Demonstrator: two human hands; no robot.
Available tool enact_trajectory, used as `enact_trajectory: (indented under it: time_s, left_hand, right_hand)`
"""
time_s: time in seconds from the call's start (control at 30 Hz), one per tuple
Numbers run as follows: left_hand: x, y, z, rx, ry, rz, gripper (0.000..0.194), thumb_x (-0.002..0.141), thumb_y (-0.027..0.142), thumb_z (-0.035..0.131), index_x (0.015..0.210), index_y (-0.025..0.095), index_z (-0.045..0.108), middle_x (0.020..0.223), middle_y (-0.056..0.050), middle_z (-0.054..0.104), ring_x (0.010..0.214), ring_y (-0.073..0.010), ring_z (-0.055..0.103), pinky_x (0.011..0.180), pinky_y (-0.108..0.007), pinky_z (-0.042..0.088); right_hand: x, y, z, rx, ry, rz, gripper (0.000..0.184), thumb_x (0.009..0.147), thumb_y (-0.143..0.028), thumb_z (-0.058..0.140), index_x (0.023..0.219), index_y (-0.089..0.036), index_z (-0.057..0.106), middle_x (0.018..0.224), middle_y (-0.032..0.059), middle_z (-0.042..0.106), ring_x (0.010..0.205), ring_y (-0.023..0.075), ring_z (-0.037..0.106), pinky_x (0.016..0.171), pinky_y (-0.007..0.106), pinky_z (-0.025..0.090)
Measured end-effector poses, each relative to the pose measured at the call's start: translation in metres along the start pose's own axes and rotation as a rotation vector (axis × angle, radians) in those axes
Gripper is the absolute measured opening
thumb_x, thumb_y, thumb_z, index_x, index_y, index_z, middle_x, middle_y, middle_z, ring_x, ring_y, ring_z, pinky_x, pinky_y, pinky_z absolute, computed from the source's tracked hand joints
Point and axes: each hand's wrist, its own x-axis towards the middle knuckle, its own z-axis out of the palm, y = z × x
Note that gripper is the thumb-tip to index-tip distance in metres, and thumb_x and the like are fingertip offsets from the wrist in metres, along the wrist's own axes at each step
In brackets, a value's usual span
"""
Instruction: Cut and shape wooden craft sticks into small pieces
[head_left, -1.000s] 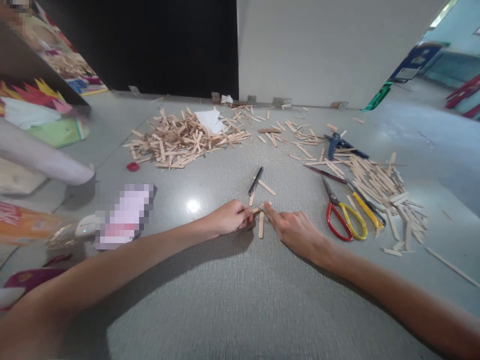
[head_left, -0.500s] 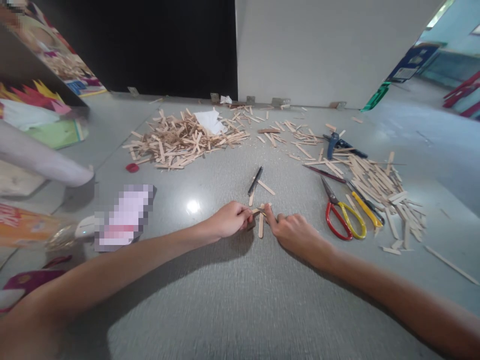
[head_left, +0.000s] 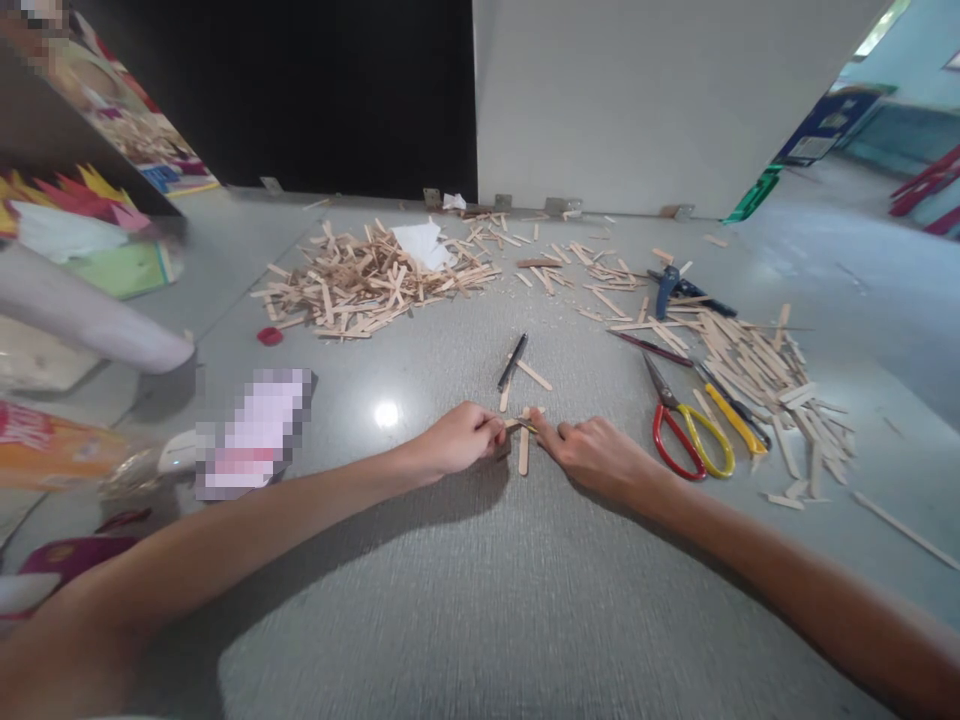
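Observation:
My left hand [head_left: 474,437] is closed, its thumb and fingers pinching one end of a short wooden craft stick [head_left: 512,424]. From the right, my right hand [head_left: 592,455] grips the other end, thumb and forefinger against it and the remaining fingers curled. A small dark, thin edge shows between the fingertips; I cannot make out what it is. Beneath the hands, another craft stick [head_left: 523,458] lies upright in view on the grey surface. Just beyond are a black pen [head_left: 513,362] and a loose craft stick [head_left: 535,375].
Red-and-yellow-handled scissors [head_left: 679,430] and a yellow cutter [head_left: 731,415] lie to the right, beside a pile of sticks [head_left: 742,350]. Blue pliers [head_left: 666,290] rest behind them. A bigger stick heap [head_left: 360,285] sits far left, with a blurred-out phone-like object [head_left: 255,430] nearer.
The view has shifted very slightly. My right hand has moved a little to the right, its fingers still at the stick; my left hand stays in place.

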Motion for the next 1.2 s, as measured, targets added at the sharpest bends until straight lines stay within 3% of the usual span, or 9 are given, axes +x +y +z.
enact_trajectory:
  time_s: [0.2, 0.37, 0.6, 0.97, 1.2]
  left_hand:
    - [0.001, -0.001, -0.002, 0.018, 0.014, 0.003, 0.039, 0.103, 0.027, 0.046, 0.065, 0.020, 0.055, 0.055, 0.005, 0.043, 0.051, -0.0120, 0.033, 0.055, -0.026, 0.025]
    - [0.004, -0.002, -0.005, 0.029, 0.004, 0.004, 0.036, 0.102, 0.030, 0.051, 0.068, 0.021, 0.056, 0.054, 0.006, 0.045, 0.049, -0.0115, 0.034, 0.054, -0.026, 0.026]
    - [0.006, -0.005, -0.005, 0.030, -0.010, 0.002, 0.037, 0.105, 0.032, 0.049, 0.071, 0.020, 0.058, 0.053, 0.006, 0.044, 0.049, -0.0119, 0.036, 0.054, -0.026, 0.026]
    - [0.006, -0.005, -0.005, 0.040, -0.035, 0.035, 0.042, 0.106, 0.029, 0.048, 0.066, 0.020, 0.055, 0.054, 0.005, 0.046, 0.051, -0.0127, 0.037, 0.057, -0.028, 0.027]
    - [0.006, -0.005, -0.005, 0.055, -0.041, 0.054, 0.043, 0.105, 0.032, 0.048, 0.064, 0.021, 0.055, 0.054, 0.004, 0.046, 0.053, -0.0135, 0.039, 0.059, -0.028, 0.030]
  right_hand:
    - [0.001, 0.005, 0.007, 0.001, 0.051, -0.034, 0.054, 0.109, -0.007, 0.047, 0.162, 0.000, 0.047, 0.084, 0.0139, 0.081, 0.068, 0.0228, 0.076, 0.053, 0.031, 0.033]
    - [0.000, 0.003, 0.013, 0.021, 0.096, 0.024, 0.058, 0.106, -0.004, 0.048, 0.164, -0.001, 0.044, 0.083, 0.0126, 0.081, 0.067, 0.0212, 0.075, 0.053, 0.031, 0.030]
    - [-0.001, 0.004, 0.013, 0.065, 0.114, 0.080, 0.054, 0.108, -0.005, 0.044, 0.162, -0.002, 0.050, 0.081, 0.0131, 0.081, 0.064, 0.0205, 0.072, 0.055, 0.030, 0.036]
    - [0.000, -0.002, -0.002, 0.025, -0.005, 0.078, 0.062, 0.101, 0.003, 0.044, 0.164, -0.001, 0.046, 0.088, 0.0163, 0.082, 0.073, 0.0239, 0.080, 0.059, 0.028, 0.048]
    - [-0.001, -0.007, 0.002, -0.004, 0.007, 0.098, 0.060, 0.102, 0.001, 0.041, 0.162, 0.001, 0.045, 0.086, 0.0165, 0.081, 0.072, 0.0230, 0.078, 0.059, 0.028, 0.049]
